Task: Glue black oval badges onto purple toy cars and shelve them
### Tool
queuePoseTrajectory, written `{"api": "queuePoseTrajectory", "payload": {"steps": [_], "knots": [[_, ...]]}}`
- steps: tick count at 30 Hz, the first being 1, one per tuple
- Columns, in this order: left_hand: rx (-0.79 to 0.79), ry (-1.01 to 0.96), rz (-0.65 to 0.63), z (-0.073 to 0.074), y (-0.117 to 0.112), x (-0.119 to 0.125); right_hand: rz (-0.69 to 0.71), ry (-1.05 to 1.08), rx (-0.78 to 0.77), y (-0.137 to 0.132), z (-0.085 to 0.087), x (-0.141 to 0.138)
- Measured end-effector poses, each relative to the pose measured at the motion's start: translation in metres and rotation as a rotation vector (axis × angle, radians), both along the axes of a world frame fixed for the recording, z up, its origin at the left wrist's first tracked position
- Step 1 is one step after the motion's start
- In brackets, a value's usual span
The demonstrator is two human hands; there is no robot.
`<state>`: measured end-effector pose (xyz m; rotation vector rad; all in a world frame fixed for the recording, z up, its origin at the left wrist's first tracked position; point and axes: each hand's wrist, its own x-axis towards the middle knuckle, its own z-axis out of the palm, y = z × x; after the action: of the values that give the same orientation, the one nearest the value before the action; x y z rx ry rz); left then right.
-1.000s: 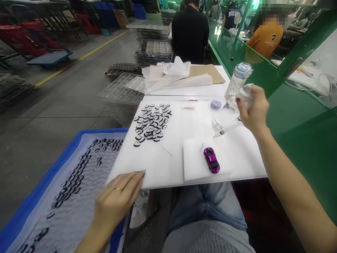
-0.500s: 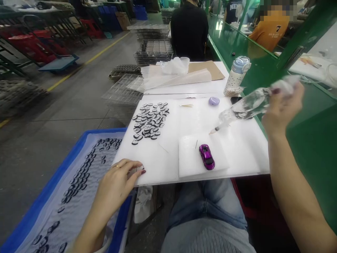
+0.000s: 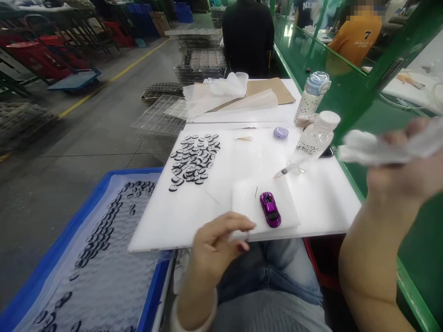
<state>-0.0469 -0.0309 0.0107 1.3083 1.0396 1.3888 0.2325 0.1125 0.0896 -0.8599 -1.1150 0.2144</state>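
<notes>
Bottle set down, both hands drawn back to the near edge.

Half a second back my right hand (image 3: 408, 170) swung the clear bottle (image 3: 313, 140) through the air; the bottle now stands upright on the white board (image 3: 194, 216), nozzle tube trailing toward the foam pad (image 3: 245, 203); that hand is now raised at the right edge, closed on a crumpled white wipe (image 3: 377, 147) (blurred, so I won't say more); left hand (image 3: 216, 244) has shifted from the blue tray (image 3: 69, 235) to the pad's front edge, fingers curled narrow, pinching the pad or something small, I cannot tell which. Count: one purple toy car (image 3: 270, 210) on the pad, untouched; one clear bottle; one spotted flask (image 3: 313, 97); one lilac case (image 3: 280, 133); black oval parts (image 3: 194, 159) in one dense cluster, too many to count.
</notes>
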Motion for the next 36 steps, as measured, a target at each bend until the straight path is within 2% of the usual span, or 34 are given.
{"api": "queuePoseTrajectory", "payload": {"steps": [1,2,4,5,7,10,14,16,19,22,26,32,36], "knots": [[-0.019,-0.142,-0.074,0.000,0.006,0.015,-0.003,0.126,-0.005,-0.022,-0.003,-0.008],[-0.023,-0.270,-0.123,-0.001,0.012,0.027,0.045,0.130,-0.057,-0.044,-0.007,-0.017],[-0.101,-0.458,-0.133,-0.005,0.020,0.043,0.067,-0.074,-0.195,-0.082,-0.018,-0.034],[-0.152,-0.525,-0.126,-0.007,0.023,0.047,0.136,-0.203,-0.286,-0.095,-0.024,-0.040],[-0.260,-0.621,-0.113,-0.011,0.026,0.049,0.261,-0.406,-0.379,-0.108,-0.035,-0.049],[-0.333,-0.715,-0.117,-0.013,0.025,0.045,0.403,-0.555,-0.329,-0.103,-0.046,-0.056],[-0.346,-0.775,-0.147,-0.012,0.023,0.043,0.450,-0.660,-0.032,-0.089,-0.053,-0.077],[-0.356,-0.789,-0.149,-0.012,0.023,0.045,0.435,-0.725,0.046,-0.089,-0.054,-0.089],[-0.360,-0.791,-0.116,-0.012,0.023,0.046,0.366,-0.827,0.073,-0.094,-0.052,-0.095],[-0.373,-0.782,-0.074,-0.012,0.023,0.047,0.357,-0.929,0.110,-0.099,-0.046,-0.085],[-0.359,-0.780,-0.102,-0.012,0.023,0.047,0.264,-0.974,0.083,-0.099,-0.041,-0.077],[-0.352,-0.717,-0.072,-0.011,0.021,0.049,0.435,-1.003,0.132,-0.101,-0.045,-0.079],[-0.268,-0.614,-0.070,-0.011,0.017,0.042,0.302,-0.963,-0.013,-0.105,-0.048,-0.055]]}}
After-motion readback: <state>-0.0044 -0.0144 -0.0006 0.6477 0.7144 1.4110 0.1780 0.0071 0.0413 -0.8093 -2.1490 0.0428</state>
